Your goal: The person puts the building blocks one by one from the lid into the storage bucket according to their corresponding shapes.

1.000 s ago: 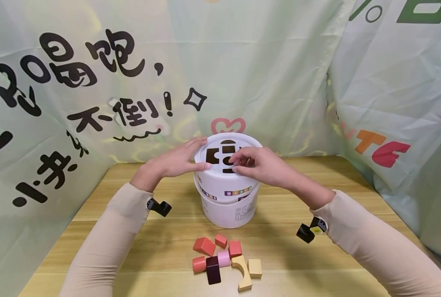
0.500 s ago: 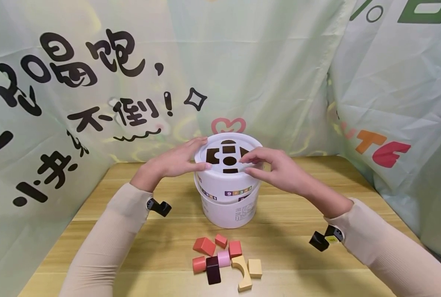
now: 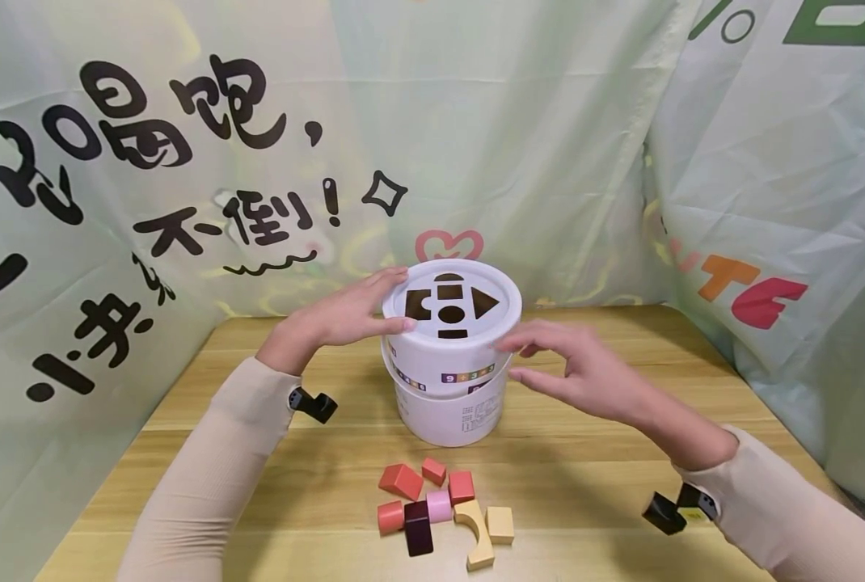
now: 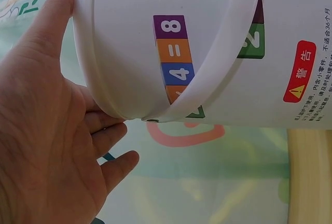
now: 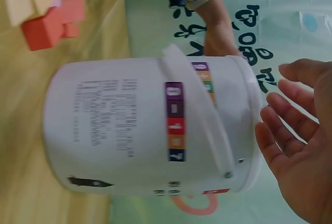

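A white bucket [image 3: 443, 420] stands on the table with its white lid [image 3: 487, 330] on top. Dark shaped holes pierce the lid, among them a triangle, a circle and rectangles. My left hand [image 3: 348, 315] rests on the lid's left rim, thumb on the near side and fingers extended toward the back. In the left wrist view, the left hand [image 4: 46, 99] touches the rim beside the bucket's handle [image 4: 223, 53]. My right hand [image 3: 574, 368] hovers just right of the bucket, fingers loosely bent and holding nothing. The right wrist view shows the right hand [image 5: 306, 136] apart from the rim.
In front of the bucket lie several blocks: a red triangular prism [image 3: 401, 482], a red cylinder [image 3: 390, 518], a pink cylinder [image 3: 439, 507], a dark block [image 3: 419, 529], a tan arch [image 3: 480, 558] and a tan block [image 3: 500, 525]. Printed cloth [image 3: 549, 162] surrounds the wooden table [image 3: 316, 485].
My right hand has moved off the lid, to the right and toward me, uncovering the triangular hole. The left hand has stayed on the rim. The blocks lie as before.
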The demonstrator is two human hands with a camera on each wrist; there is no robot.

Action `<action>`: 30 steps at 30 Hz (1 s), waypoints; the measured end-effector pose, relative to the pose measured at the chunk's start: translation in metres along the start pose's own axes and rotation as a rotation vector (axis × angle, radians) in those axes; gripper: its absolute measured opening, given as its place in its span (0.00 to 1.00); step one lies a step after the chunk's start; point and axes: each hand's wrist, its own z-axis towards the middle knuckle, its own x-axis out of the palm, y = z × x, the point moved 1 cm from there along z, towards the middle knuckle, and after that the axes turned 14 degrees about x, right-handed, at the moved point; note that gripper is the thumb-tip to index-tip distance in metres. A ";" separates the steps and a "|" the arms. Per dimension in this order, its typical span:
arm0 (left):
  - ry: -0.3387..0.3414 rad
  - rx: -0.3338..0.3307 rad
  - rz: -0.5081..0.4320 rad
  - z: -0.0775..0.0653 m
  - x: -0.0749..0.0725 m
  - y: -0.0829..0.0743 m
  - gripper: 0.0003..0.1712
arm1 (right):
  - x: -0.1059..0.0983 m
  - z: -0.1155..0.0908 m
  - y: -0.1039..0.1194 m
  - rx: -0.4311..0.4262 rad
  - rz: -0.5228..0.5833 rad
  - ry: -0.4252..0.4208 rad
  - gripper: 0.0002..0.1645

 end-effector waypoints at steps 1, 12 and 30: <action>0.000 0.003 0.000 0.000 0.000 0.000 0.56 | 0.002 -0.004 -0.002 -0.008 -0.007 0.008 0.18; -0.008 0.011 -0.010 0.001 0.000 0.001 0.57 | 0.029 -0.042 -0.023 0.025 -0.016 0.080 0.25; 0.002 -0.004 -0.009 0.000 0.002 0.001 0.57 | 0.096 -0.090 -0.053 0.041 0.028 0.241 0.27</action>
